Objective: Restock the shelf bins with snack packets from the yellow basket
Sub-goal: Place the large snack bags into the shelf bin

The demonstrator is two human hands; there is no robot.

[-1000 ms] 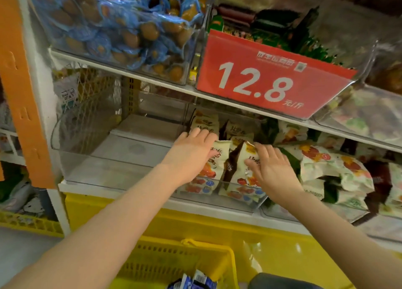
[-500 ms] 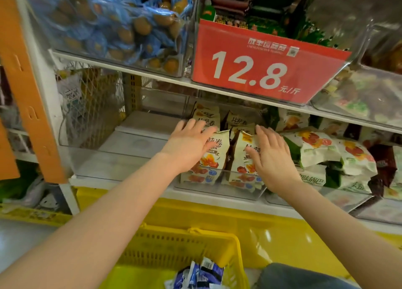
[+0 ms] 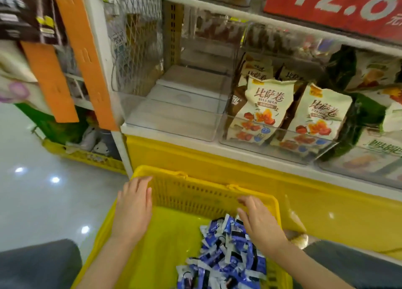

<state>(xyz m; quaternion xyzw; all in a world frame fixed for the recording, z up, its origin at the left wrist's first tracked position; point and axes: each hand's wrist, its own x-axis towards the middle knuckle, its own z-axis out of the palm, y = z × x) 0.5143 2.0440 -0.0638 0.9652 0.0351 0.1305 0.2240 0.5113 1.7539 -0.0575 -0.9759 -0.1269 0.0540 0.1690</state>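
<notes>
A second ago both of my hands were up at the clear plastic shelf bin (image 3: 280,142) at centre right, pressing the cream pizza-roll snack bags (image 3: 262,112) into place. Now those bags stand upright in two rows on their own, and both hands have dropped to the yellow plastic mesh basket (image 3: 195,196) at bottom centre.

My left hand (image 3: 132,210) hangs over the basket's left side, fingers straight and loosely spread, holding nothing. My right hand (image 3: 258,223) is just as flat and empty above the heap of small blue-and-white snack packets (image 3: 226,258) in the basket's right half; I cannot tell whether the palm touches them yet.

I read this as the cream bags being finished and the next load about to be scooped up. The empty clear bin (image 3: 178,108) left of the cream bags looks like the likely destination.
</notes>
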